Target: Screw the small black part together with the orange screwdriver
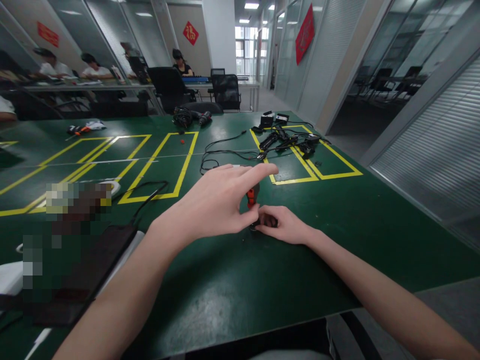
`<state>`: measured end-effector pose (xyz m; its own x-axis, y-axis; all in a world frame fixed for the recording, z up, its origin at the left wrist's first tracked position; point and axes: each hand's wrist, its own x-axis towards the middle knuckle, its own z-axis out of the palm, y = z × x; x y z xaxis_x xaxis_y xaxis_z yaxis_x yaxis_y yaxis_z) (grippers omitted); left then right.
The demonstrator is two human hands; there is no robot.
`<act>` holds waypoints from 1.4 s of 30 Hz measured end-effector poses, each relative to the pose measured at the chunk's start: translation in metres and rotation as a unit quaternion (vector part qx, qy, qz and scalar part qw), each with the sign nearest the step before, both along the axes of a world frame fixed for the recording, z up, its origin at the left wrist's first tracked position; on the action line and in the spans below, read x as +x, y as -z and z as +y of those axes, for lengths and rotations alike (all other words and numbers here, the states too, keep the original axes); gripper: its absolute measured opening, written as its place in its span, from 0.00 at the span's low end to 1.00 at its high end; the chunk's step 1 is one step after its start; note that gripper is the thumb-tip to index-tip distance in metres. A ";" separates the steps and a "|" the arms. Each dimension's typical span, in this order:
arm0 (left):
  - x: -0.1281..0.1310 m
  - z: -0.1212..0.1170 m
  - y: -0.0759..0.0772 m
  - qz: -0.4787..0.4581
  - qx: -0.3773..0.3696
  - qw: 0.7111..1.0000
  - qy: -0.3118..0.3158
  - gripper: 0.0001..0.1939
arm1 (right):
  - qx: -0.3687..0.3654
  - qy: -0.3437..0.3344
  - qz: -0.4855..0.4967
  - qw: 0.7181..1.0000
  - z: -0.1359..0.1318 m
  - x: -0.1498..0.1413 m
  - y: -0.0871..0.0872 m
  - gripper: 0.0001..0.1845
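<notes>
Fingers of the left hand (215, 200) curve around an upright red-and-black screwdriver-like tool (251, 197), thumb against its handle, index finger stretched out above; how tightly they close I cannot tell. Just beside, the right hand (287, 225) pinches a small black part (255, 226) low over the green table (210, 295), at the tool's lower end. Left of the hands lies a dark flat case (116, 245), partly pixelated. Beyond are yellow tape outlines (186, 165), and to the right tangled black cables and parts (277, 141). Farther off stand black office chairs (225, 91) near a seated person (182, 66).
</notes>
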<state>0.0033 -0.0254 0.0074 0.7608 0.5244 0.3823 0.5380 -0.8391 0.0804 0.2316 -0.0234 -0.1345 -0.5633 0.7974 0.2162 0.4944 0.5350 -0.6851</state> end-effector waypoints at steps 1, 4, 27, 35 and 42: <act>0.000 0.000 0.000 0.000 -0.001 1.000 0.000 0.30 | 0.002 0.001 -0.003 1.000 0.000 0.000 0.000 0.07; 0.000 -0.001 0.000 0.006 0.006 1.000 -0.014 0.29 | -0.001 0.001 -0.005 1.000 0.000 0.000 0.000 0.07; -0.001 0.001 0.002 -0.008 -0.027 0.999 0.016 0.32 | -0.007 0.000 0.001 1.000 -0.001 -0.001 -0.003 0.07; -0.001 -0.002 -0.001 -0.001 -0.020 1.000 -0.007 0.34 | -0.005 -0.002 0.002 1.000 -0.001 -0.001 -0.002 0.07; -0.002 -0.001 -0.001 -0.009 -0.059 0.998 0.021 0.34 | -0.008 -0.001 0.002 1.000 0.000 0.000 -0.002 0.08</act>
<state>0.0016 -0.0263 0.0081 0.7760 0.5347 0.3345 0.5006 -0.8448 0.1892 0.2313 -0.0237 -0.1326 -0.5641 0.7999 0.2049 0.4909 0.5244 -0.6957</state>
